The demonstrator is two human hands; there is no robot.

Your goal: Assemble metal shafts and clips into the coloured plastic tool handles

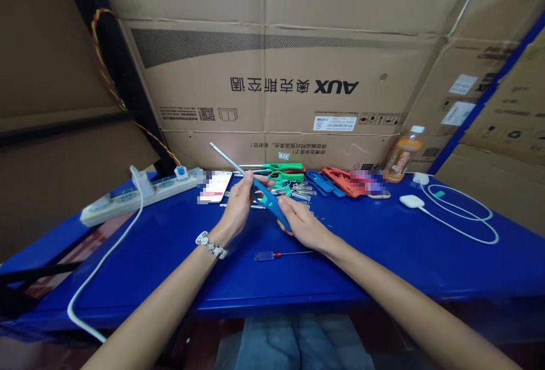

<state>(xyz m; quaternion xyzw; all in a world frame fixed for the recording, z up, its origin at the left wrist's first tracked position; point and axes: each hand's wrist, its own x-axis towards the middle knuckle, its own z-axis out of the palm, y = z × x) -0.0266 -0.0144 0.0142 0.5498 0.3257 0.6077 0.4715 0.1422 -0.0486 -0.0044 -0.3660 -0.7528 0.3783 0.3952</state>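
Both hands hold a blue long-nosed lighter (267, 200) above the blue table (383, 256). My left hand (240, 202), with a watch on its wrist, grips the front of the blue body where the thin metal tube (225, 157) sticks out up and to the left. My right hand (300, 223) is closed round the lower handle end. A small screwdriver (279, 255) with a clear handle lies on the table just below my hands.
Behind my hands lie green (284, 168), blue (321, 184) and red (340, 180) lighter parts and small metal pieces. A phone (215, 185) and a white power strip (140, 191) sit at the left. An orange drink bottle (402, 157), a white charger and cable (451, 219) are at the right. Cardboard boxes wall the back.
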